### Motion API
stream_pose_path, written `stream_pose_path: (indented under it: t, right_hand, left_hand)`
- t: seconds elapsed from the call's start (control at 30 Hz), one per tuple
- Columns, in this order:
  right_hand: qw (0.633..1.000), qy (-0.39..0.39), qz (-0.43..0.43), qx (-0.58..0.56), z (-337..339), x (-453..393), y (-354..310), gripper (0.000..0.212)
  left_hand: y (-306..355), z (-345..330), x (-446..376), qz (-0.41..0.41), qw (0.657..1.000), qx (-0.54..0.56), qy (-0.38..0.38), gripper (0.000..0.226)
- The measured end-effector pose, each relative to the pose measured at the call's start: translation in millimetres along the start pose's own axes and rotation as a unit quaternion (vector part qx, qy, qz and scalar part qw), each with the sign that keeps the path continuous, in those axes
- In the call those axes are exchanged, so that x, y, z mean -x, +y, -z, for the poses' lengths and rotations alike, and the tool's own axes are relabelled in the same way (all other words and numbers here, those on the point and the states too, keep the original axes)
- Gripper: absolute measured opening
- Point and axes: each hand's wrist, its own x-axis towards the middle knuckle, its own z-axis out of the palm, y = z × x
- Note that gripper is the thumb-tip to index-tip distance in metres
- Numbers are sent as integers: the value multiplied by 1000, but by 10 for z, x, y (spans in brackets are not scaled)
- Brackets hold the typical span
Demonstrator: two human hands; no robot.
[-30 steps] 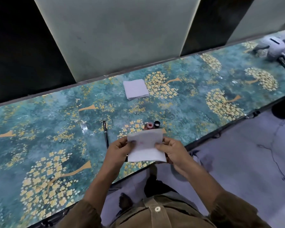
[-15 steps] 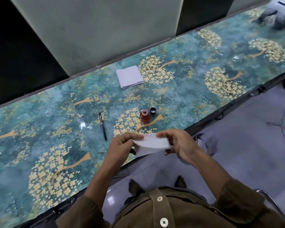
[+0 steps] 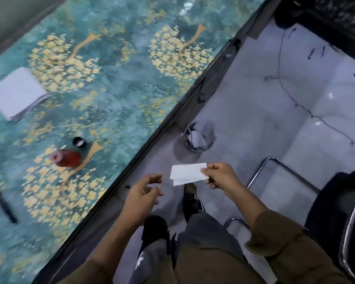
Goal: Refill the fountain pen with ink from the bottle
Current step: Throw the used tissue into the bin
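My right hand (image 3: 220,177) pinches a folded white tissue (image 3: 188,173) with a faint red stain, held over the floor off the table's edge. Beside it, my left hand (image 3: 142,193) hangs with loosely curled fingers and holds nothing. On the patterned table (image 3: 115,83) stands the open red ink bottle (image 3: 67,158), and its black cap (image 3: 79,142) lies just behind it. The black fountain pen (image 3: 5,208) lies at the far left of the table, blurred.
A stack of white tissues (image 3: 16,95) lies at the table's back left. A small metal wastebasket (image 3: 199,138) with paper inside stands on the grey floor beyond the tissue. A chrome-framed black chair (image 3: 336,212) is at the right. A cable (image 3: 295,103) runs across the floor.
My left hand let go of the tissue, which my right hand alone now holds. My view swung right and down, away from the table toward the floor and wastebasket.
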Motion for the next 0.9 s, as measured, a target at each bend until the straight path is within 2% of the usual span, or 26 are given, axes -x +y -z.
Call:
stream_pose_path:
  t: [0.1, 0.27, 0.37, 0.43, 0.57, 0.67, 0.8, 0.9]
  right_hand:
    - [992, 73, -64, -76, 346, -736, 343, 13]
    - [975, 105, -167, -103, 552, -1895, 867, 28]
    - [975, 93, -176, -97, 611, -2976, 1211, 24]
    - [974, 88, -168, -123, 521, -3326, 1030, 16]
    - [981, 68, -118, -138, 320, -3685, 715, 13]
    - [959, 80, -170, -212, 223, -3762, 653, 4]
    - [981, 22, -156, -113, 199, -3381, 491, 3]
    - [983, 6, -150, -102, 181, -2913, 311, 10]
  left_hand:
    - [-57, -496, -487, 48, 999, -11, -8, 31]
    - [-203, -1072, -1221, 93, 995, -1, 25, 30]
    - [-345, -1353, -1790, 106, 992, 33, 67, 24]
    - [-443, -1448, -2102, 130, 987, 64, 74, 21]
    - [-633, -1413, -2373, 153, 985, 63, 42, 25]
    - [-756, -1273, -2374, 172, 983, 41, 39, 25]
    - [-671, -1122, -2157, 213, 975, 53, 41, 27]
    - [-340, -1052, -1836, 175, 977, 59, 110, 27]
